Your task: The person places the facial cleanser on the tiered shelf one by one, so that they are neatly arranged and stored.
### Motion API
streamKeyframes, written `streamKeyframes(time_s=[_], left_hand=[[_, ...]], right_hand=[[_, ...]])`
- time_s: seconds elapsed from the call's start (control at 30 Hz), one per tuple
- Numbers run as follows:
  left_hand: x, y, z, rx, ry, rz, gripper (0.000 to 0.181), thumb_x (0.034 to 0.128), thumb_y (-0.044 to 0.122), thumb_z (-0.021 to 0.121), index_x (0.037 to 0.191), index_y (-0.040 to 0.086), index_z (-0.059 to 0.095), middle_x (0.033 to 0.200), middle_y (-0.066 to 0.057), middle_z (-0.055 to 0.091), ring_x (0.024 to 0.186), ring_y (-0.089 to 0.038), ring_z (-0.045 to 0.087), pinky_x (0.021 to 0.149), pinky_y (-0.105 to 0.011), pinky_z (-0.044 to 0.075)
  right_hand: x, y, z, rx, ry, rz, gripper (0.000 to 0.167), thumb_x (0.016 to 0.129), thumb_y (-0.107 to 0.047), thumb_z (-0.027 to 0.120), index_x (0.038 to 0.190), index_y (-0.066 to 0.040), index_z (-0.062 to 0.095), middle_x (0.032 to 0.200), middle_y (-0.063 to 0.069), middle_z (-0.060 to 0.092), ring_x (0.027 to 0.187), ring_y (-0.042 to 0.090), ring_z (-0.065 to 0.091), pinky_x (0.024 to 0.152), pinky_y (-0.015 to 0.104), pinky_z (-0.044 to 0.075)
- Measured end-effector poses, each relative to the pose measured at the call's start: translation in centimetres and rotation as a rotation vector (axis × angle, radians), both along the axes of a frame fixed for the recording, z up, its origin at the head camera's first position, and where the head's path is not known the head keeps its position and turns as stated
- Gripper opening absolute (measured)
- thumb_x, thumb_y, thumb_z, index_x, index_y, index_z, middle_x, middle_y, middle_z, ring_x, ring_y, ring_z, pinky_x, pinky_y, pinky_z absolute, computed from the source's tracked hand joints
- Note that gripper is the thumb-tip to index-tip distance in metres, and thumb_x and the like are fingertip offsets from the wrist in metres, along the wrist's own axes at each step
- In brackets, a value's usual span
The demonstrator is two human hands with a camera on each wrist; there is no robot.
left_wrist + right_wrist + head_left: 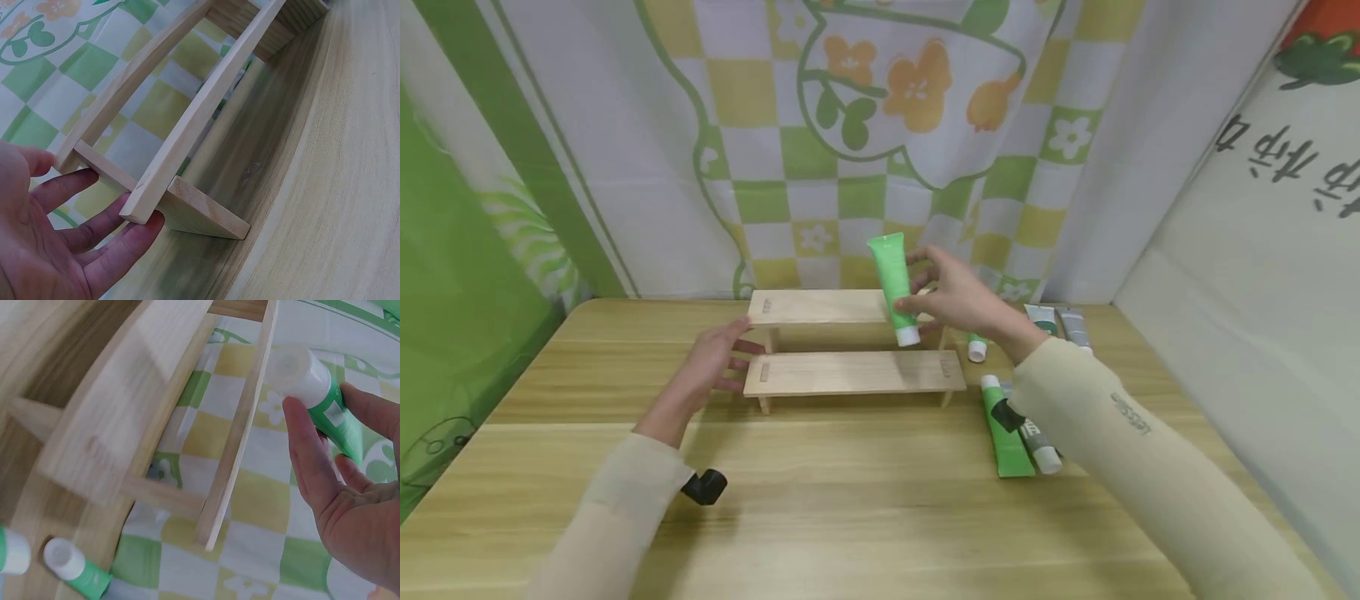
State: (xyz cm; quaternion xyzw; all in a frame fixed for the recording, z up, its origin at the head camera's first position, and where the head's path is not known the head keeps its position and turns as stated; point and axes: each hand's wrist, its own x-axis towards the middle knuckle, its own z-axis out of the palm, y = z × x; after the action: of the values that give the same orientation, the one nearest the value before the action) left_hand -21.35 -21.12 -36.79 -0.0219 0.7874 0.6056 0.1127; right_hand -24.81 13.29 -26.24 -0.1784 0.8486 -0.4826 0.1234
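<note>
A light green tube with a white cap [892, 283] is pinched between the thumb and fingers of my right hand [958, 292]. It is tilted, cap down, in front of the upper shelf's right part. In the right wrist view the cap of this green tube [300, 375] points toward the camera. My left hand [711, 358] touches the left end of a two-tier wooden rack [853, 371]. Its fingertips rest on the ends of both shelf boards [181, 150] in the left wrist view. No tube shows on either shelf board.
Right of the rack lie a green tube [1006, 437] and a grey tube with a white cap [1045, 450]. Another green tube [977, 348] lies behind, near more tubes [1073, 327] at the back right. A patterned curtain [880, 192] hangs behind the table [850, 508].
</note>
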Motion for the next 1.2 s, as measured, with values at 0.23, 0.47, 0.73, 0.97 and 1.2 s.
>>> streamKeyframes(time_s=[0.23,0.47,0.73,0.97,1.2], left_hand=[[0.2,-0.5,0.3,-0.023,0.006,0.007,0.075,0.1069,0.055,0.029,0.157,-0.001,0.025,0.141,-0.03,0.05,0.113,-0.038,0.056,0.077,-0.039,0.059],[0.2,-0.6,0.3,-0.011,-0.005,0.011,0.076,0.1063,0.057,0.03,0.158,0.001,0.024,0.14,-0.028,0.051,0.115,-0.038,0.054,0.078,-0.039,0.059],[0.1,-0.5,0.2,-0.015,-0.013,0.012,0.077,0.1058,0.058,0.03,0.158,0.001,0.023,0.141,-0.027,0.052,0.118,-0.039,0.053,0.079,-0.04,0.057],[0.2,-0.4,0.1,-0.014,-0.005,0.004,0.077,0.1063,0.057,0.029,0.157,-0.001,0.024,0.14,-0.028,0.052,0.113,-0.038,0.056,0.079,-0.039,0.058],[0.1,-0.2,-0.1,-0.001,-0.012,0.0,0.074,0.1063,0.057,0.03,0.158,0.003,0.026,0.14,-0.026,0.052,0.115,-0.039,0.055,0.079,-0.039,0.057]], right_hand=[[-1.4,-3.6,0.8,-0.035,0.032,0.012,0.071,0.091,-0.007,0.075,0.15,-0.009,0.034,0.119,0.019,0.054,0.098,0.036,0.065,0.07,0.044,0.062],[-3.2,-6.7,0.4,-0.111,0.042,0.016,0.068,0.091,-0.005,0.075,0.146,-0.009,0.036,0.117,0.018,0.054,0.096,0.035,0.064,0.07,0.047,0.062],[-3.9,-10.0,-0.2,-0.15,0.066,0.045,0.067,0.092,-0.006,0.074,0.145,-0.01,0.033,0.115,0.018,0.054,0.093,0.033,0.065,0.071,0.045,0.062],[-4.4,-12.1,-0.6,-0.173,0.077,0.031,0.065,0.093,-0.007,0.073,0.144,-0.012,0.034,0.116,0.017,0.054,0.089,0.029,0.067,0.071,0.043,0.062],[-4.7,-12.9,-1.1,-0.211,0.086,0.019,0.063,0.092,-0.005,0.073,0.142,-0.013,0.034,0.117,0.018,0.054,0.091,0.029,0.067,0.072,0.044,0.062]])
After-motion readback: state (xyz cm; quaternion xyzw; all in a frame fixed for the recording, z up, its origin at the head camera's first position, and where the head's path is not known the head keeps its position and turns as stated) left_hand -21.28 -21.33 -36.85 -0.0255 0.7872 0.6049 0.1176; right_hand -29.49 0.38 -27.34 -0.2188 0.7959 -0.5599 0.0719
